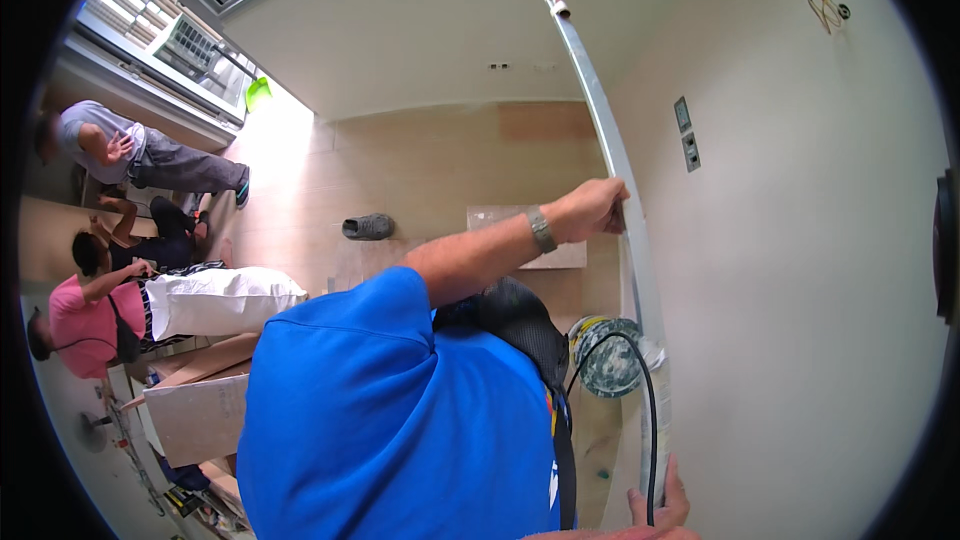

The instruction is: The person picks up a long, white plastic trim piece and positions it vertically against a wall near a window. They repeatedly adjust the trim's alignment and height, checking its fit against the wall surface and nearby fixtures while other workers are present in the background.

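Observation:
A long, straight silver-grey metal bar [600, 120] runs from the upper middle of the head view down the right side, close beside the pale wall. Whitish wrapping covers part of its lower length, and a ragged piece sits at its far end. My left hand [592, 210], with a watch on its wrist, is closed round the bar about midway. Low in the view, my right hand [664, 505] grips the bar's near end, thumb on one side and fingers on the other. A black cable [652, 420] loops across the near part of the bar.
A round, plaster-splashed bucket [610, 365] stands beside the bar. On the floor are a grey shoe [368, 227] and a pale flat board [560, 253]. Several people [95, 310] are at the left, near a white sack [225, 300] and a cardboard box [195, 415]. Sockets [691, 152] sit in the right wall.

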Tool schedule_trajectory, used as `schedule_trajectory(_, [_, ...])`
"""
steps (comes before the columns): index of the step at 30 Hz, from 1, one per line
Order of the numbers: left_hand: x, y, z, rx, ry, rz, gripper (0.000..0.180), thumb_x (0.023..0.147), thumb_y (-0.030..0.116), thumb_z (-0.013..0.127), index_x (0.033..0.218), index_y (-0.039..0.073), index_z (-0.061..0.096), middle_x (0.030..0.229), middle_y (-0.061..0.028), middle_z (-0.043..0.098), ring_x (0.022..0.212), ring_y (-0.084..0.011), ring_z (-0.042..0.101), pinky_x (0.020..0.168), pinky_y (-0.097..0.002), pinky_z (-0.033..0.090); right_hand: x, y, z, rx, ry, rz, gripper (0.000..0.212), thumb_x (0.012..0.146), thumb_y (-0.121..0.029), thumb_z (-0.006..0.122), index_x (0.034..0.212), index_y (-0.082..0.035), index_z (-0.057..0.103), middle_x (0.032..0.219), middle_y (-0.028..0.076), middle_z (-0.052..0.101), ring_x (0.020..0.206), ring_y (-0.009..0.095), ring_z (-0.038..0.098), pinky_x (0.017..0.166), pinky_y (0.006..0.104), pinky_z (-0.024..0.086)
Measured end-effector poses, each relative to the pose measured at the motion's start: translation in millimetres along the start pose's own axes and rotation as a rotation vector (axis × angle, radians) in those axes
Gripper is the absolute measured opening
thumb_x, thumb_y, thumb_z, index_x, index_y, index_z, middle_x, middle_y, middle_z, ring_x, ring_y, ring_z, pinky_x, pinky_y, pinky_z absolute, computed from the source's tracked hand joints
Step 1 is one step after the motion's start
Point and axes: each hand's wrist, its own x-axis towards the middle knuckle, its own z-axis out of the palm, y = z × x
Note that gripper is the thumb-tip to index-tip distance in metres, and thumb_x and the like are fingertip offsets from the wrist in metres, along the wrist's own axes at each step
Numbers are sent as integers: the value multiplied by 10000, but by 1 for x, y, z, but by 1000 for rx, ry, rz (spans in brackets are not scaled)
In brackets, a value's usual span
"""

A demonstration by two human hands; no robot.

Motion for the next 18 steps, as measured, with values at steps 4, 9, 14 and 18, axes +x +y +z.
schedule_trajectory(4, [22, 13, 6, -1, -13, 28, 272, 884, 169, 346, 997, -17, 509, 944, -119, 603, 852, -224, 614, 844, -401, 471, 14, -24, -15, -56, 2, -103, 703, 644, 28, 607, 1312, 47, 389, 1132, 204, 558, 1054, 252, 537, 923, 320, 384])
schedule_trajectory(9, [30, 17, 13, -13, -4, -5, 265, 885, 180, 333, 991, 5, 500, 935, -113, 593, 863, -223, 605, 860, -406, 462, 26, -45, -30, -134, -2, -94, 593, 760, -206, 617, 1292, -8, 447, 1173, 199, 555, 1093, 232, 528, 948, 319, 386])
schedule_trajectory(14, [45, 11, -17, -110, 91, -114, 255, 861, 166, 333, 994, 14, 489, 940, -118, 580, 904, -236, 576, 879, -423, 435, 56, -61, -13, -68, -73, -30, 678, 656, 30, 594, 1301, 62, 392, 1145, 206, 553, 1060, 241, 530, 926, 305, 378])
schedule_trajectory(18, [79, -5, -72, -160, 159, -216, 247, 843, 165, 341, 985, 22, 483, 945, -125, 561, 939, -247, 555, 884, -450, 418, 103, -67, 21, -130, -56, -103, 665, 657, -24, 643, 1286, 22, 429, 968, 196, 580, 880, 280, 575, 804, 319, 439])
